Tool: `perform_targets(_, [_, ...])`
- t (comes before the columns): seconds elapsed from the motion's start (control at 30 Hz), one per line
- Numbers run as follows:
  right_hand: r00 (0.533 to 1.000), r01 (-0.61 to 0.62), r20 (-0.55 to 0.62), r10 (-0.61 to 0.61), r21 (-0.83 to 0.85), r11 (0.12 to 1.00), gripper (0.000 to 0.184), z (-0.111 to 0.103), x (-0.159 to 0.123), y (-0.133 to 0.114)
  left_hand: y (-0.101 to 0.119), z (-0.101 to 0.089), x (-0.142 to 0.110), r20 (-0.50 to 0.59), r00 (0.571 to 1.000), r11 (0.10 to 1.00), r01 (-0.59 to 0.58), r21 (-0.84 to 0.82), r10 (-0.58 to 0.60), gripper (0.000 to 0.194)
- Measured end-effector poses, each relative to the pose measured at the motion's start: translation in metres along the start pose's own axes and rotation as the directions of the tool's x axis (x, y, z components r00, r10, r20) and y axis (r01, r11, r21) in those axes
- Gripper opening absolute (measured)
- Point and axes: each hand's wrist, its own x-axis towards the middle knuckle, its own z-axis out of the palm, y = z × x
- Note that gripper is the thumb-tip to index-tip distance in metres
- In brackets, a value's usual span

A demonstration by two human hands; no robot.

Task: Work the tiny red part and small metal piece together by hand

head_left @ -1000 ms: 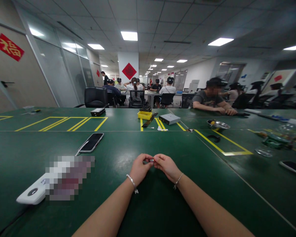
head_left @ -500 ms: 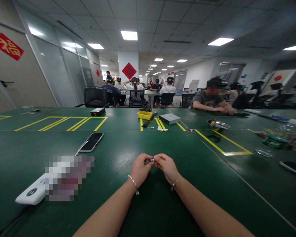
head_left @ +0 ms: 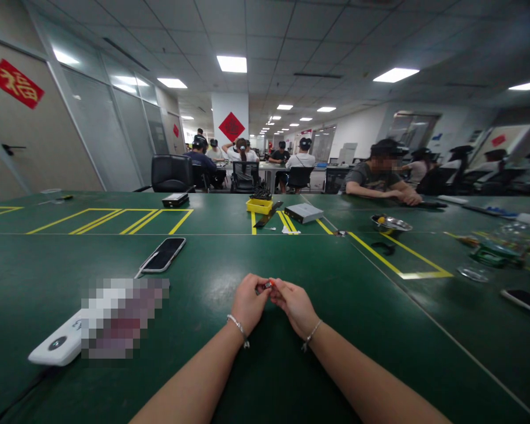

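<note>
Above the green table, my left hand [head_left: 249,301] and my right hand [head_left: 297,307] meet at the fingertips. Pinched between them is a small silvery piece with an orange-red part [head_left: 268,284]; it is too small for me to tell its kind. Thumb and fingers of my left hand close on its left side. My right thumb and forefinger close on the right side, by the orange-red bit. My fingers cover much of the piece.
Left on the table [head_left: 212,353] lie a phone [head_left: 164,255] and a white device [head_left: 57,344] with a cable. Farther off are a yellow tray [head_left: 259,206], a grey box [head_left: 304,212] and a metal bowl [head_left: 392,223]. A person [head_left: 380,176] sits across at the right.
An orange-red part now shows between my fingertips. My right hand has shifted slightly left and turned a little, and its lower fingers are more curled.
</note>
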Motion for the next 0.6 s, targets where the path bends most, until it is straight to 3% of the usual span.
perform_targets(0.3, [0.997,-0.059,0.049,0.055,0.080,0.995,0.035,0.004,-0.005,-0.003,0.005,-0.002,-0.001,-0.010,0.999,0.998,-0.043,0.038,0.043,0.005])
perform_targets(0.43, [0.999,-0.029,0.019,0.030,-0.027,0.999,0.026,-0.004,0.002,-0.007,0.005,0.000,-0.002,0.106,0.991,0.996,-0.083,-0.039,0.087,0.020])
perform_targets(0.53, [0.996,0.008,0.086,0.007,-0.170,0.985,0.023,-0.013,0.007,-0.009,0.003,0.000,-0.002,0.183,0.977,0.991,-0.094,-0.093,0.110,0.035])
perform_targets(0.6, [0.992,0.029,0.128,-0.002,-0.212,0.977,0.024,-0.017,0.009,-0.010,0.001,-0.001,-0.001,0.210,0.967,0.988,-0.130,-0.080,0.144,0.033])
